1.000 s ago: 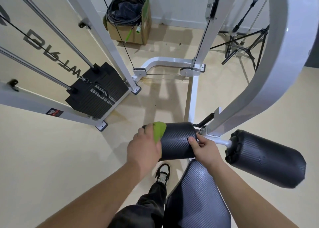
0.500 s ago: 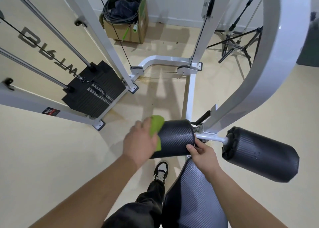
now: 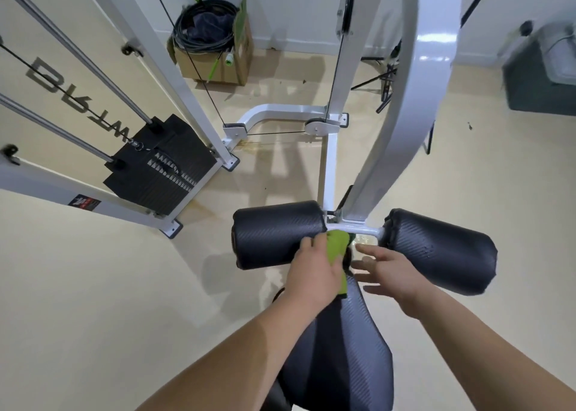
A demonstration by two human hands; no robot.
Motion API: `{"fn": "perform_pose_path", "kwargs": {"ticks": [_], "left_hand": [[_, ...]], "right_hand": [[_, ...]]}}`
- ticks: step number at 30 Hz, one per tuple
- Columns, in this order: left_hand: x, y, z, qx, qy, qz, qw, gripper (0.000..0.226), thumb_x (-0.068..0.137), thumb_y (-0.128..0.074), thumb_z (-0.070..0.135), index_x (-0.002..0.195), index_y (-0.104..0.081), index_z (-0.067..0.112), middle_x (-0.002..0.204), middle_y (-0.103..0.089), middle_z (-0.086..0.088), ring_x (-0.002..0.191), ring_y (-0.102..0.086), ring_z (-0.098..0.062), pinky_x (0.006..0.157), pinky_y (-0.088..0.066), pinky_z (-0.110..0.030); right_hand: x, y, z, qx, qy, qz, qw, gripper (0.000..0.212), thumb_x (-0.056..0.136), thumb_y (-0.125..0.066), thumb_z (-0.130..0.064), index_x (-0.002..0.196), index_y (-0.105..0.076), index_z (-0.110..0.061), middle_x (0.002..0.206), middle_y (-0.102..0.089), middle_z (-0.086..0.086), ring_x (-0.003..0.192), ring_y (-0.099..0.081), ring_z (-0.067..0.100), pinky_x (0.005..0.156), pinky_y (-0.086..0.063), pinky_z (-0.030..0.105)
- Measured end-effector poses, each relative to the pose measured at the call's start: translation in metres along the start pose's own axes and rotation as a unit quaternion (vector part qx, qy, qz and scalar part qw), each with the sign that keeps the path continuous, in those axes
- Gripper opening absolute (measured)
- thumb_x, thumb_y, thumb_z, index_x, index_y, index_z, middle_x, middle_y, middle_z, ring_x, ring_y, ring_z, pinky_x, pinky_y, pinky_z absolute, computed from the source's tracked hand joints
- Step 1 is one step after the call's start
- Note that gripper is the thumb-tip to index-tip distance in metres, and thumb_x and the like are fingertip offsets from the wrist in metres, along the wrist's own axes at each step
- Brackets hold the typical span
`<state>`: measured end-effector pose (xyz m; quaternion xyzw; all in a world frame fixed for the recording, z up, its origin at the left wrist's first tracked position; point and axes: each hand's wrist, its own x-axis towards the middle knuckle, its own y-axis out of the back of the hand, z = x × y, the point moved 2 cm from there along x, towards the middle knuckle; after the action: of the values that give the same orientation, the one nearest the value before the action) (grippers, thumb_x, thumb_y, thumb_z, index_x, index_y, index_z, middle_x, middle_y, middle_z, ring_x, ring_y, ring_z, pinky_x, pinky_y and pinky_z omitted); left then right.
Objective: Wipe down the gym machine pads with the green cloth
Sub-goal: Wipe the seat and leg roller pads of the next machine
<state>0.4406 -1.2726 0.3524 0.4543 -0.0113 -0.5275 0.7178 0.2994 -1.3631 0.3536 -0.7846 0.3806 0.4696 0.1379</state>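
Green cloth [image 3: 338,247] is gripped in curled L hand [image 3: 314,272] fingers, at inner end of left roller pad [image 3: 277,234]. R hand [image 3: 391,273] fingers are spread, nothing held (motion-blurred). Seat pad [image 3: 346,348] is cut off at btm edge.

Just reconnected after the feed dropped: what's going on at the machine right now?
A person is wiping down a gym machine. The left hand grips the green cloth at the inner end of the left roller pad, by the white bar. The right hand is open, fingers spread, holding nothing, just in front of the right roller pad and above the seat pad.
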Motion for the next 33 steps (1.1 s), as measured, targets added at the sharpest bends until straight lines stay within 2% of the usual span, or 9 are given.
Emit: {"fn": "perform_pose_path", "kwargs": {"ticks": [4, 8, 11, 14, 19, 23, 26, 29, 33], "left_hand": [[-0.009, -0.025, 0.011, -0.031, 0.037, -0.018, 0.999, 0.049, 0.099, -0.056, 0.043, 0.141, -0.049, 0.018, 0.120, -0.057, -0.008, 0.108, -0.060, -0.030, 0.092, -0.052, -0.043], [-0.026, -0.066, 0.050, -0.063, 0.003, -0.066, 0.996, 0.034, 0.096, -0.054, 0.051, 0.114, -0.056, 0.022, 0.098, -0.065, -0.001, 0.089, -0.063, -0.024, 0.083, -0.055, -0.044], [-0.032, -0.088, 0.075, -0.041, -0.021, -0.079, 0.996, 0.040, 0.098, -0.053, 0.052, 0.124, -0.054, 0.022, 0.109, -0.061, -0.001, 0.098, -0.062, -0.025, 0.088, -0.053, -0.043], [-0.017, -0.093, 0.105, -0.006, -0.060, -0.001, 0.998, 0.054, 0.101, -0.053, 0.046, 0.147, -0.042, 0.021, 0.131, -0.048, -0.005, 0.115, -0.056, -0.029, 0.094, -0.046, -0.036], [0.023, -0.109, 0.130, 0.038, -0.089, 0.102, 0.990, 0.058, 0.098, -0.057, 0.036, 0.151, -0.038, 0.021, 0.134, -0.036, -0.006, 0.118, -0.047, -0.031, 0.096, -0.048, -0.046], [0.036, -0.146, 0.158, 0.077, -0.043, 0.140, 0.986, 0.057, 0.090, -0.058, 0.019, 0.145, -0.044, 0.015, 0.132, -0.037, -0.013, 0.111, -0.042, -0.035, 0.094, -0.044, -0.046], [0.028, -0.184, 0.200, 0.086, -0.104, 0.094, 0.986, 0.050, 0.090, -0.056, 0.017, 0.139, -0.048, 0.015, 0.132, -0.038, -0.014, 0.108, -0.042, -0.034, 0.088, -0.049, -0.045], [0.023, -0.202, 0.219, 0.123, -0.189, 0.034, 0.974, 0.050, 0.092, -0.057, 0.019, 0.140, -0.045, 0.019, 0.134, -0.039, -0.013, 0.109, -0.044, -0.033, 0.091, -0.050, -0.042], [0.050, -0.166, 0.179, 0.172, -0.245, 0.034, 0.954, 0.054, 0.091, -0.039, 0.016, 0.143, -0.042, 0.029, 0.125, -0.047, -0.008, 0.105, -0.050, -0.034, 0.080, -0.053, -0.046]], "right_hand": [[-0.018, 0.053, 0.009, 0.021, 0.031, 0.078, 0.996, 0.016, 0.103, -0.059, -0.019, 0.111, -0.071, -0.011, 0.111, -0.075, 0.021, 0.089, -0.068, 0.027, 0.086, -0.055, 0.042], [-0.034, 0.100, 0.027, 0.010, 0.079, 0.117, 0.990, 0.015, 0.101, -0.061, -0.022, 0.099, -0.073, -0.012, 0.108, -0.076, 0.017, 0.089, -0.069, 0.022, 0.081, -0.054, 0.036], [-0.036, 0.143, 0.042, -0.085, 0.108, 0.216, 0.967, 0.021, 0.098, -0.060, -0.028, 0.114, -0.072, -0.022, 0.116, -0.073, 0.001, 0.106, -0.068, 0.023, 0.091, -0.055, 0.038], [-0.030, 0.190, 0.054, -0.180, 0.101, 0.288, 0.935, 0.042, 0.098, -0.056, -0.039, 0.140, -0.056, -0.030, 0.128, -0.055, 0.004, 0.105, -0.062, 0.027, 0.080, -0.052, 0.037], [-0.007, 0.218, 0.080, -0.051, 0.021, 0.181, 0.982, 0.059, 0.101, -0.057, -0.041, 0.156, -0.036, -0.045, 0.133, -0.063, -0.005, 0.102, -0.062, 0.020, 0.094, -0.055, 0.040], [0.014, 0.231, 0.081, -0.031, -0.002, 0.159, 0.987, 0.058, 0.101, -0.056, -0.045, 0.154, -0.035, -0.053, 0.126, -0.064, -0.005, 0.105, -0.068, 0.030, 0.077, -0.063, 0.038], [0.024, 0.233, 0.083, 0.012, -0.022, 0.137, 0.990, 0.053, 0.104, -0.052, -0.045, 0.153, -0.035, -0.057, 0.111, -0.067, 0.000, 0.101, -0.070, 0.038, 0.058, -0.064, 0.032], [0.034, 0.239, 0.086, 0.022, -0.014, 0.124, 0.992, 0.047, 0.104, -0.047, -0.049, 0.149, -0.039, -0.060, 0.100, -0.075, 0.006, 0.079, -0.072, 0.031, 0.068, -0.066, 0.040], [0.031, 0.240, 0.086, 0.019, -0.018, 0.114, 0.993, 0.051, 0.105, -0.045, -0.051, 0.153, -0.030, -0.059, 0.120, -0.063, -0.004, 0.095, -0.072, 0.034, 0.074, -0.063, 0.040]]}}
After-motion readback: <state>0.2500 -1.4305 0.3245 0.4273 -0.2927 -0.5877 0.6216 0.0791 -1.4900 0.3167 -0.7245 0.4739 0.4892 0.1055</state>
